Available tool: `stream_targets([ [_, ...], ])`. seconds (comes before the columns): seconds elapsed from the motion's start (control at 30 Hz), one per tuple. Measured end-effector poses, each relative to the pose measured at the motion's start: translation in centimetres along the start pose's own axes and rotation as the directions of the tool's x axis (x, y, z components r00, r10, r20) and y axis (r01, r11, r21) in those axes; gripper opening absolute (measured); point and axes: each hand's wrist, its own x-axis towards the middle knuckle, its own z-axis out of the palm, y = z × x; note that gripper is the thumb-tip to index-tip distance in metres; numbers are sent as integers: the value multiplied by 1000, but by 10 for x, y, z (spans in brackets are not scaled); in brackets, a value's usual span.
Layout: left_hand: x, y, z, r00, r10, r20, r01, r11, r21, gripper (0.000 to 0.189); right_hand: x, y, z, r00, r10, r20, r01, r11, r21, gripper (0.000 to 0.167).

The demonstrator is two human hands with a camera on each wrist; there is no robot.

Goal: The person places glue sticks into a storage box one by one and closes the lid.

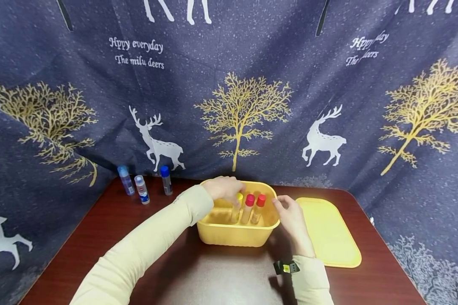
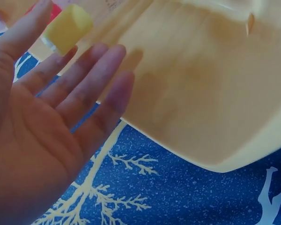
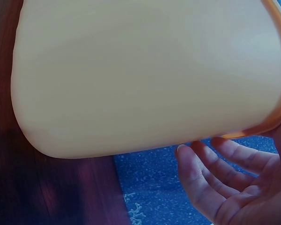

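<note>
A yellow plastic bin (image 1: 234,237) stands on the table. Inside it, upright, are a yellow-capped bottle (image 1: 235,214) and two red-capped bottles (image 1: 246,214). My left hand (image 1: 225,187) reaches into the bin from above, its thumb and forefinger either side of the yellow cap (image 2: 68,29). Those fingers look extended rather than wrapped round the cap, and the palm shows bare in the left wrist view. My right hand (image 1: 291,216) is at the bin's right end, fingers loosely bent, fingertips right at the rim, as the right wrist view also shows (image 3: 229,178).
Flat on the table to the right lies the yellow lid (image 1: 330,233). At the back left stand a blue bottle (image 1: 126,181), a clear bottle with a blue label (image 1: 142,190) and a blue-capped bottle (image 1: 166,181). A patterned cloth (image 1: 252,55) hangs behind the table.
</note>
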Motion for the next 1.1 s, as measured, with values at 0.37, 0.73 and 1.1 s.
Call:
stream_targets([
  [0.37,-17,-4,-8,998,48,34,-44,992,-117,65,0,1,-1,1000,8,9,-8,1000,-8,29],
  [0.73,-59,-18,-25,990,88,-108,-121,929,-349,89,-1,-2,-3,1000,8,4,-8,1000,-16,28],
  [1.1,-105,-59,-2,949,-58,-309,-125,832,-541,105,-1,-1,0,1000,27,14,-27,1000,13,30],
])
